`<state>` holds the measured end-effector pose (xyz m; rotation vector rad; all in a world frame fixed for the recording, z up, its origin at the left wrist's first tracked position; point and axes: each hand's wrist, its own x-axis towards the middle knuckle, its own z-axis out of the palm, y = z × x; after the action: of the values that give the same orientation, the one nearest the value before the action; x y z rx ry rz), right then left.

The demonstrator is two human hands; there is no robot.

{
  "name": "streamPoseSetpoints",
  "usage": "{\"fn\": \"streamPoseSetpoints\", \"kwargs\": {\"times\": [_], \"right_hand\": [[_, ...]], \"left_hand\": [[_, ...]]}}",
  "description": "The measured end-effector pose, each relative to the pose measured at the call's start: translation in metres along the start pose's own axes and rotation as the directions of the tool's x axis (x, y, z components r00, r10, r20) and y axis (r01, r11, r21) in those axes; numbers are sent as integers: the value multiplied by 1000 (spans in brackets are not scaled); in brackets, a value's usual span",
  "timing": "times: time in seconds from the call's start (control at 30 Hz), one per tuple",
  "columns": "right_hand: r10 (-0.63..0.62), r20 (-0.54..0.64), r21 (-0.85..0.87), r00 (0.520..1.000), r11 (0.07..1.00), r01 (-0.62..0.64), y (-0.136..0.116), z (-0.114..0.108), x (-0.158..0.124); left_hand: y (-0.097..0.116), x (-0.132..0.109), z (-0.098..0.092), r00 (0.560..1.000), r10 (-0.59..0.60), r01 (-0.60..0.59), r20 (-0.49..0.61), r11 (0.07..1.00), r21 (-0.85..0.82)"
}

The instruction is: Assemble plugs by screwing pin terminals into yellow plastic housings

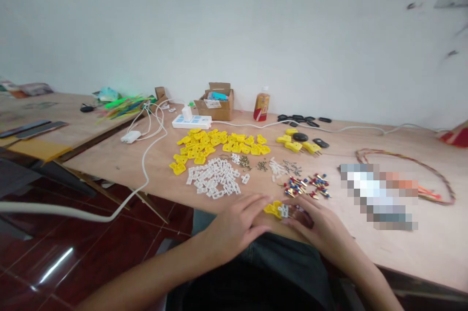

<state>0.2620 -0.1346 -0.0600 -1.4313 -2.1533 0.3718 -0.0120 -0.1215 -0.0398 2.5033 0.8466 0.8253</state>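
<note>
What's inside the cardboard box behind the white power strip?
The open cardboard box shows something blue and a white printed piece near its top. Anything lower down is hidden by the box's walls and flaps, so the rest of its contents cannot be seen.

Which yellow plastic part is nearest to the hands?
The yellow part between the left hand and right hand, touching a white piece; the other yellow parts lie farther off on the table.

The plug housing (273, 209) is glossy yellow plastic, the surface (402, 247) matt plywood, and the twelve o'clock box (214, 108) brown cardboard.
</note>
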Motion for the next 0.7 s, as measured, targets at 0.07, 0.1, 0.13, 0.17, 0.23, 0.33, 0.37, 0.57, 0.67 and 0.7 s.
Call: {"fn": "streamPoseSetpoints", "kwargs": {"times": [0.07, 0.1, 0.13, 0.17, 0.23, 0.33, 0.37, 0.57, 0.67, 0.7], "right_hand": [[-27, -12, 24, 1000, 999, 27, -3, -2, -1], [-36, -22, 34, 999, 999, 37, -5, -3, -1], [-47, -30, 39, 998, 998, 48, -6, -3, -1], [-64, -40, 37, 997, 997, 66, -7, -4, -1], [-111, -65, 11, 992, 994, 112, -6, -4, -2], [-202, -105, -58, 974, 979, 196, -2, -1, -4], [-221, -110, -79, 969, 974, 213, -1, 0, -4], [-245, -120, -60, 962, 969, 240, 7, 3, -5], [-226, -117, -19, 967, 974, 225, 7, 2, -5], [-214, -116, -16, 970, 977, 213, 7, 1, -5]], "left_hand": [[0, 24, 17, 999, 10, -8, 41, 999, -53], [-1, 31, 23, 999, 2, 2, 44, 997, -72], [-3, 36, 28, 999, -13, 16, 40, 996, -86], [-5, 38, 32, 999, -29, 32, 32, 995, -94], [-8, 36, 35, 999, -50, 51, 15, 994, -93], [-9, 28, 36, 998, -61, 61, -3, 995, -84], [-9, 27, 36, 998, -66, 65, -5, 994, -88], [-9, 26, 34, 997, -71, 73, 28, 993, -94], [-9, 27, 34, 995, -94, 97, 38, 991, -89], [-9, 27, 35, 994, -104, 107, 40, 990, -87]]}}
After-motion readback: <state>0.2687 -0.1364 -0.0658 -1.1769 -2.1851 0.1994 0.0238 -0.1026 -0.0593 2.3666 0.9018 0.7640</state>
